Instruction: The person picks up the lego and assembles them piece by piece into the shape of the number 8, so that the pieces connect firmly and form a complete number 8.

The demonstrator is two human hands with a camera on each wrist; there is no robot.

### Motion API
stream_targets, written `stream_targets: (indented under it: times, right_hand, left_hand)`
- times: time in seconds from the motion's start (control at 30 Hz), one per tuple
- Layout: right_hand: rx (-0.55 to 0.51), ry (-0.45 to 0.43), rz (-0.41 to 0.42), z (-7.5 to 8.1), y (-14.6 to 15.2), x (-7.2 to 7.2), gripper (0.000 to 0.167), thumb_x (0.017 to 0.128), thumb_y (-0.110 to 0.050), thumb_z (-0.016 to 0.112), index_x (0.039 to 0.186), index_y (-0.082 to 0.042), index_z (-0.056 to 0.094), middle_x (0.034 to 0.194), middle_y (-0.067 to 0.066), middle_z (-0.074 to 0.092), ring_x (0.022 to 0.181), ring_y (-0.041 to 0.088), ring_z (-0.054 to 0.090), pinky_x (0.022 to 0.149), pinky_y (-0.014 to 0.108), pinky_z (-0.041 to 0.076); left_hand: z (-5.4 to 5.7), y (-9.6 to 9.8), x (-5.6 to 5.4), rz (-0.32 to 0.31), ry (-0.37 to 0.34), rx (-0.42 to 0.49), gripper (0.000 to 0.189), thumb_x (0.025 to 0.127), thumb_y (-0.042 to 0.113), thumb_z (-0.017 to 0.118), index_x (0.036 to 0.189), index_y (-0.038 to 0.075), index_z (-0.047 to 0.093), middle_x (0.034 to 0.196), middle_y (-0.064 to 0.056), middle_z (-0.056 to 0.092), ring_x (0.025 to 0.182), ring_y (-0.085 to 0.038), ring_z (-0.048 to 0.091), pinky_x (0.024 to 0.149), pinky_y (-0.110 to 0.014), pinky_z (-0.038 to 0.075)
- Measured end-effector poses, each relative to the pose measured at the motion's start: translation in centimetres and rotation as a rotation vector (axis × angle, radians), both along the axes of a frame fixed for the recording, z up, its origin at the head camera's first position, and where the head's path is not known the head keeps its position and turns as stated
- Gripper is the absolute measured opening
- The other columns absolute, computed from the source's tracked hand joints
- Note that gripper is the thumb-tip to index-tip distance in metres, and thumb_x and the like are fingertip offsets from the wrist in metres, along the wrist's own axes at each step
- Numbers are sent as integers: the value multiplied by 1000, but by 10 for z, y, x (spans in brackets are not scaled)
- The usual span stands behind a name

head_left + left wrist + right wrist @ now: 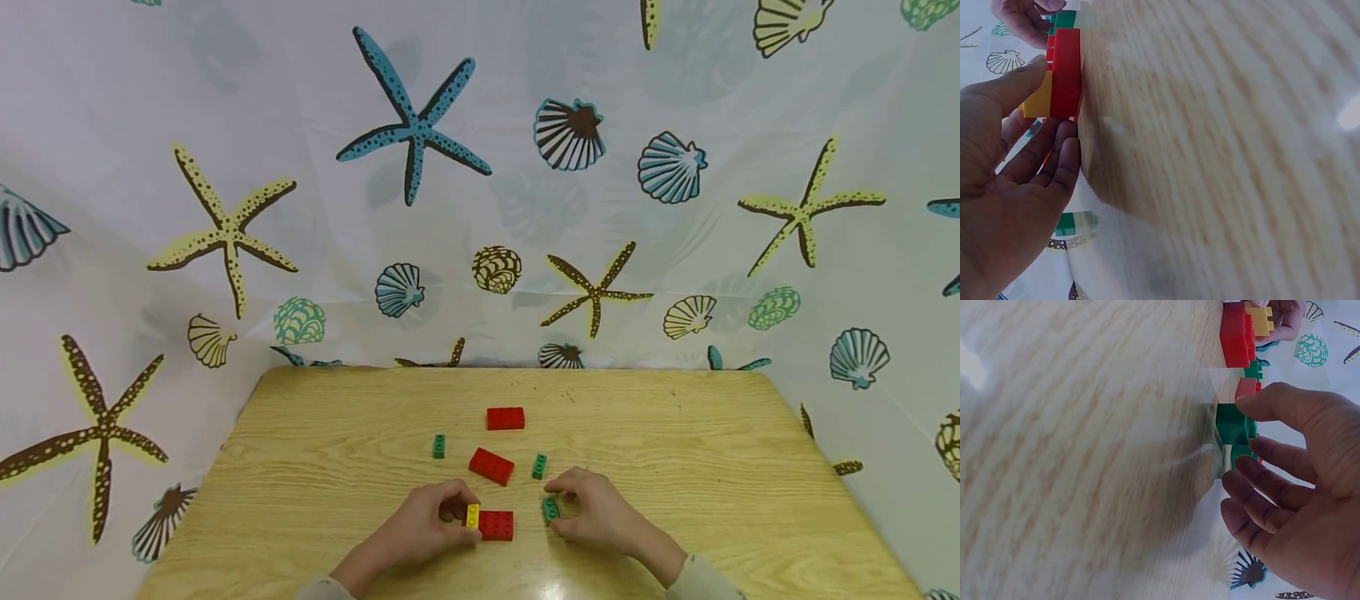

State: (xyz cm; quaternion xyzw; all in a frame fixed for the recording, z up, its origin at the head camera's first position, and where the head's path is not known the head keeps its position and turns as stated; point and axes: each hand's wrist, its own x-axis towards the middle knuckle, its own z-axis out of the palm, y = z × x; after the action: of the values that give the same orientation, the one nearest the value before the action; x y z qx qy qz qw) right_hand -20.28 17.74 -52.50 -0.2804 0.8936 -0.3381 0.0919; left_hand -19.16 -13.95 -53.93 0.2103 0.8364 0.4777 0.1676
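My left hand (431,523) pinches a small yellow brick (472,516) between thumb and fingers. That brick sits on the left end of a red brick (497,525) lying on the table, its studs facing up. My right hand (596,512) is at a small green brick (551,509) just to the right. In the right wrist view, its thumb lies at one end of this green brick (1232,424) and the index finger near the other. The head view shows a slight gap at the index finger; the remaining fingers are spread.
Farther back on the wooden table (337,483) lie a tilted red brick (492,466) and another red brick (506,418). Two more green bricks stand nearby, one on the left (439,446) and one on the right (539,466). A patterned curtain (465,208) surrounds the table's back and sides.
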Motion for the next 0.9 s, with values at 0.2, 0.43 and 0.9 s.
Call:
stream_targets:
  times: [0.2, 0.43, 0.9]
  right_hand:
    - [3, -2, -6, -2, 0, 0, 39, 86, -12, 82, 123, -1, 74, 119, 6, 72, 100, 21, 65, 86, 33, 56]
    - [-9, -9, -15, -1, -1, 2, 35, 86, -11, 82, 120, -2, 75, 117, 5, 72, 100, 21, 65, 86, 33, 56]
    - [8, 13, -5, 0, -6, 0, 30, 88, -12, 81, 117, -5, 76, 114, 2, 72, 99, 18, 64, 86, 30, 54]
  left_hand:
    - [1, 0, 0, 4, 8, -11, 27, 92, 28, 84, 113, 16, 71, 101, 2, 68, 95, -15, 64, 80, -23, 52]
    - [2, 0, 1, 2, 21, -17, 27, 92, 28, 84, 113, 15, 71, 100, 2, 68, 94, -15, 63, 80, -23, 52]
    - [-1, -1, 0, 10, 21, -28, 28, 92, 30, 84, 112, 17, 72, 103, 4, 69, 94, -14, 65, 80, -23, 53]
